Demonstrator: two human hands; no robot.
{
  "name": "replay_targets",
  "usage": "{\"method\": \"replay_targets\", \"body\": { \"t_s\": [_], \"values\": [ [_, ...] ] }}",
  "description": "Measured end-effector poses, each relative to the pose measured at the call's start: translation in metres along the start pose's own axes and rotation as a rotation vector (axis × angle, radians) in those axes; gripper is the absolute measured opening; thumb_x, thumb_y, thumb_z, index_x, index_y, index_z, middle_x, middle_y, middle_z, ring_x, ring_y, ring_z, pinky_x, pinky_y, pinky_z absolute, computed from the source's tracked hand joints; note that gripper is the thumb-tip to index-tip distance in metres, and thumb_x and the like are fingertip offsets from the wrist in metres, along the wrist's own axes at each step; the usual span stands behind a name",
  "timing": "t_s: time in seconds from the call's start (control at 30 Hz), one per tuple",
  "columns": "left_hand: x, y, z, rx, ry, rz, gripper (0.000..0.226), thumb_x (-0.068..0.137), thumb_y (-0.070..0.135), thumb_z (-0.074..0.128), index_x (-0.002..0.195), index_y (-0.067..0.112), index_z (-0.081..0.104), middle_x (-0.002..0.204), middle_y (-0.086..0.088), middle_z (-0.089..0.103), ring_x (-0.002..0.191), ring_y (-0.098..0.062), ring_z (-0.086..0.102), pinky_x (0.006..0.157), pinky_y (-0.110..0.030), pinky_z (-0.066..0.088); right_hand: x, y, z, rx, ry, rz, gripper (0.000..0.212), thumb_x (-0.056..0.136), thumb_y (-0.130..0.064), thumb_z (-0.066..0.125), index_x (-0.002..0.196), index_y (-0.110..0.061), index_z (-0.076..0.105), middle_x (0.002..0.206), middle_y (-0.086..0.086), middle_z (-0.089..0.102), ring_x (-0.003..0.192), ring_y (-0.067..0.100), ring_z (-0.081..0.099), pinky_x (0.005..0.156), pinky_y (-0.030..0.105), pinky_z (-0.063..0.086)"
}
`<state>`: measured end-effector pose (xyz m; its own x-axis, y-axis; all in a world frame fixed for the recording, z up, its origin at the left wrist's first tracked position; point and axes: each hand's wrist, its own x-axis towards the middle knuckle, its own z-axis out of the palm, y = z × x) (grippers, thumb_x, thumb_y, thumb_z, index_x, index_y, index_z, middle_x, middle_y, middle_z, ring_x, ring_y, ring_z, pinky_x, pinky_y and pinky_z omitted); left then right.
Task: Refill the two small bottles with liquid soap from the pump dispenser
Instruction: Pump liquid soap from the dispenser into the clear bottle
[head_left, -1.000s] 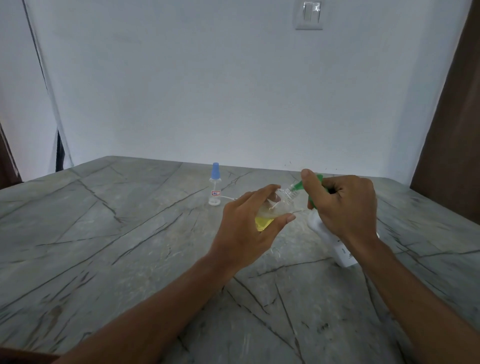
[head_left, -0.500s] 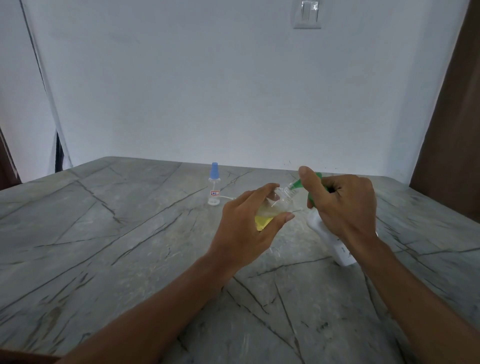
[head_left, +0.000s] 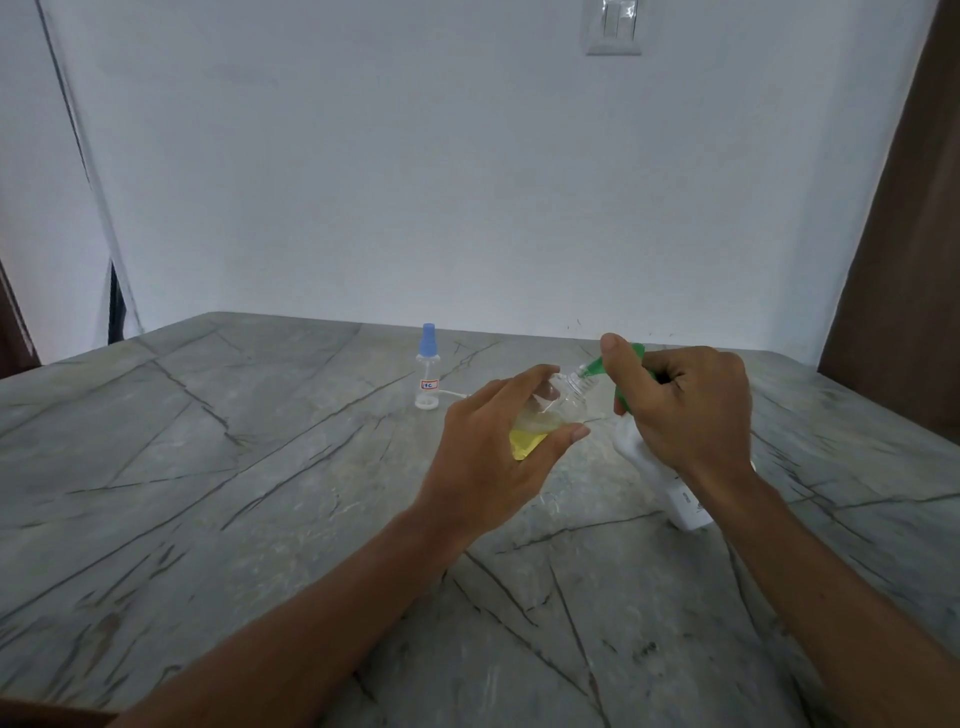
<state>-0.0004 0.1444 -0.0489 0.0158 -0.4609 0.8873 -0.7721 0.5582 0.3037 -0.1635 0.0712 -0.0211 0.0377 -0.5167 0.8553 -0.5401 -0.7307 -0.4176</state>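
Unmoved: bottle (head_left: 540, 423) in left hand (head_left: 493, 462) meets dispenser (head_left: 636, 452) in right hand (head_left: 685, 410).

left hand (head_left: 488, 457) grips tilted clear bottle (head_left: 540, 421), yellow soap inside. right hand (head_left: 685, 410) on green pump (head_left: 631, 358) of white dispenser (head_left: 670, 483), nozzle at bottle mouth. blue-capped bottle (head_left: 427, 374) upright, centre frame.

Green pump (head_left: 594, 368); yellow soap (head_left: 525, 442); blue bottle cap (head_left: 428, 338); grey table (head_left: 249, 467), dark veins.

head cam, the only view | worn up high, facing forward and down over the grey table (head_left: 208, 519) | close in: left hand (head_left: 498, 457) and right hand (head_left: 685, 410) sit mid-frame | white wall (head_left: 415, 182) fills the upper half
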Motion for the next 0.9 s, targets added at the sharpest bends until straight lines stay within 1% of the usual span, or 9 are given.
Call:
{"method": "replay_targets", "body": {
  "t_s": [0.07, 0.13, 0.33, 0.43, 0.53, 0.67, 0.73, 0.9],
  "values": [
    [-0.0005, 0.0004, 0.0002, 0.001, -0.008, 0.002, 0.051, 0.078, 0.039, 0.075, 0.119, 0.011, 0.063, 0.101, 0.005, 0.070, 0.087, 0.000, 0.060, 0.077, -0.011, 0.049, 0.0004, 0.0001, -0.0001, -0.007, -0.002, 0.008, 0.071, 0.087, -0.064, 0.044, 0.045, -0.009, 0.062, 0.037, 0.005, 0.051, 0.038, 0.022, 0.049, 0.049, 0.036, 0.046],
    [-0.0011, 0.0008, 0.0004, -0.005, -0.015, 0.002, 0.051, 0.077, 0.038, 0.076, 0.119, 0.012, 0.063, 0.101, 0.005, 0.070, 0.087, -0.001, 0.061, 0.077, -0.014, 0.050, 0.0006, -0.0006, -0.0007, -0.017, -0.005, 0.015, 0.068, 0.085, -0.060, 0.044, 0.045, -0.006, 0.061, 0.036, 0.009, 0.047, 0.037, 0.025, 0.047, 0.047, 0.037, 0.043],
    [-0.0028, 0.0013, 0.0008, 0.000, -0.031, -0.002, 0.051, 0.077, 0.041, 0.074, 0.119, 0.014, 0.063, 0.101, 0.006, 0.070, 0.088, -0.001, 0.062, 0.078, -0.019, 0.052, 0.0012, -0.0028, -0.0018, -0.030, -0.005, 0.025, 0.059, 0.079, -0.050, 0.045, 0.044, -0.005, 0.059, 0.036, 0.012, 0.044, 0.036, 0.028, 0.044, 0.044, 0.037, 0.040],
    [-0.0020, 0.0013, 0.0005, -0.006, -0.023, -0.005, 0.050, 0.077, 0.039, 0.075, 0.118, 0.013, 0.063, 0.101, 0.005, 0.070, 0.089, -0.002, 0.062, 0.079, -0.018, 0.052, 0.0003, -0.0016, -0.0008, -0.022, 0.000, 0.014, 0.062, 0.082, -0.054, 0.044, 0.044, -0.007, 0.060, 0.036, 0.009, 0.047, 0.037, 0.025, 0.046, 0.046, 0.037, 0.042],
    [0.0000, 0.0013, -0.0005, -0.001, -0.005, -0.011, 0.052, 0.077, 0.038, 0.076, 0.120, 0.011, 0.063, 0.101, 0.005, 0.070, 0.090, -0.002, 0.060, 0.078, -0.012, 0.050, -0.0006, 0.0001, 0.0001, -0.007, -0.009, 0.022, 0.074, 0.087, -0.068, 0.042, 0.046, -0.010, 0.062, 0.038, 0.004, 0.052, 0.040, 0.021, 0.052, 0.052, 0.034, 0.046],
    [0.0017, 0.0009, -0.0013, 0.003, 0.012, -0.009, 0.052, 0.077, 0.039, 0.076, 0.119, 0.012, 0.063, 0.101, 0.007, 0.069, 0.087, -0.001, 0.060, 0.076, -0.011, 0.049, -0.0022, -0.0018, -0.0008, -0.002, -0.009, 0.023, 0.080, 0.084, -0.081, 0.038, 0.043, -0.016, 0.061, 0.037, -0.002, 0.051, 0.040, 0.014, 0.052, 0.055, 0.030, 0.046],
    [0.0015, 0.0009, -0.0013, 0.005, 0.014, -0.003, 0.053, 0.077, 0.040, 0.075, 0.119, 0.012, 0.063, 0.101, 0.006, 0.069, 0.087, -0.001, 0.060, 0.076, -0.011, 0.049, -0.0027, -0.0021, -0.0016, 0.008, -0.006, 0.023, 0.078, 0.084, -0.080, 0.040, 0.043, -0.017, 0.060, 0.037, -0.003, 0.050, 0.040, 0.013, 0.051, 0.054, 0.029, 0.045],
    [0.0016, 0.0014, -0.0010, 0.003, 0.018, 0.004, 0.053, 0.077, 0.041, 0.074, 0.119, 0.011, 0.063, 0.100, 0.005, 0.070, 0.086, -0.002, 0.061, 0.075, -0.013, 0.051, -0.0005, -0.0012, -0.0006, 0.035, 0.007, 0.001, 0.071, 0.088, -0.070, 0.047, 0.043, -0.016, 0.061, 0.035, -0.006, 0.047, 0.037, 0.014, 0.047, 0.049, 0.026, 0.038]
  ]
}}
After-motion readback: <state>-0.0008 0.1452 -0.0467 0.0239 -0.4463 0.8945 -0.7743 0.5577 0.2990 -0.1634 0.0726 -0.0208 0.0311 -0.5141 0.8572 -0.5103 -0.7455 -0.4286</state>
